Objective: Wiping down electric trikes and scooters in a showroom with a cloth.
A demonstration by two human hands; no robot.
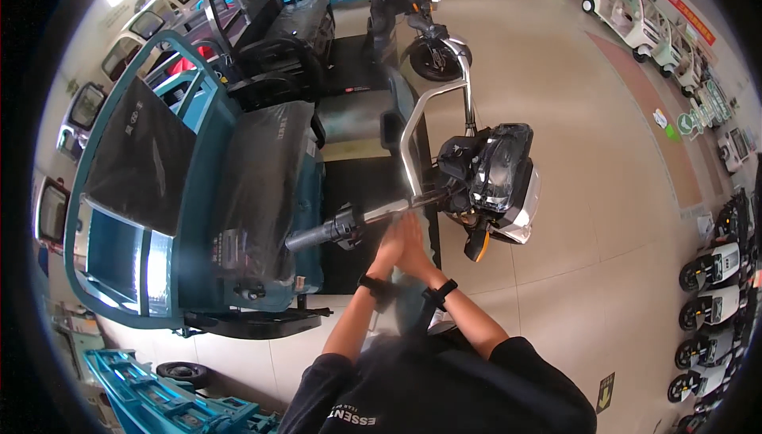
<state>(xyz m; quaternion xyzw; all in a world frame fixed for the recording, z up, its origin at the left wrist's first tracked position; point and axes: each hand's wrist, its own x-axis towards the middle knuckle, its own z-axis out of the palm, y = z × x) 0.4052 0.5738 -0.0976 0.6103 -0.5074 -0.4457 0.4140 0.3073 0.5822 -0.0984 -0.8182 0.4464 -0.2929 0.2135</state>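
Note:
My left hand [389, 247] and my right hand [414, 251] meet palm to palm, somewhat blurred, just below the chrome handlebar [388, 211] of a teal cargo tricycle. Their fingers look straight and point up toward the bar. I see nothing held between them, though the inner sides of the palms are hidden. Each wrist wears a dark band. To the left of my hands is the grey grip [311, 237] with its black switch housing [344, 226]. Beyond them sits the tricycle's headlight unit [502, 180], still under clear film, with an orange turn signal [477, 243] below it.
The tricycle's plastic-wrapped seat [266, 172] and teal cargo frame [186, 220] stand at left. A second, black-framed tricycle [298, 29] is parked beyond. Teal metal parts [167, 394] lie lower left. Scooters [718, 267] line the right edge; tiled floor [587, 196] spreads between.

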